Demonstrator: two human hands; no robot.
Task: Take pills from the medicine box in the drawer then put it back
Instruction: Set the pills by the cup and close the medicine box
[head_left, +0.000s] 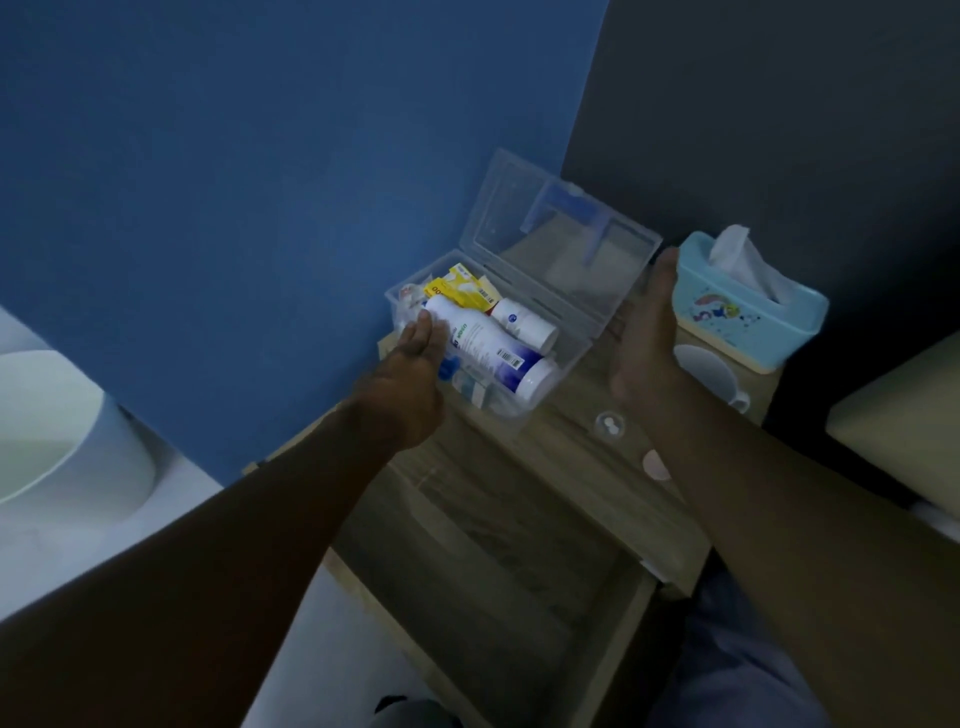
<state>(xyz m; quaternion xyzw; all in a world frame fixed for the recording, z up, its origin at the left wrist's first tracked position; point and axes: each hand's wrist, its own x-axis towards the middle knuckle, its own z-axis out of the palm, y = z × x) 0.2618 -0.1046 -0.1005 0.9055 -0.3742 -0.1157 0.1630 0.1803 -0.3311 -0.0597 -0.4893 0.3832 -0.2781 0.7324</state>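
Left hand (415, 358): I am resting flat, spread fingers on the white bottle (488, 345) inside the medicine box (571, 358), frame centre.
Right hand (647, 332): I am holding it wide, empty, beside the box's lid (566, 249).

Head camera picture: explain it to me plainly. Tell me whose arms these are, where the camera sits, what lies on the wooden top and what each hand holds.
There is no machine here. A person wears one wide-angle camera on the head, looking down at their own bare arms.

On the wooden bedside cabinet stands a clear plastic medicine box with its lid tipped back open. Inside lie a large white bottle, a smaller white bottle and a yellow packet. Beside it stand a blue tissue box and a mug. A small clear dish holds what look like white pills.

The left hand rests on the large bottle inside the box. The right hand is open by the lid and holds nothing. Below, the drawer is pulled out.
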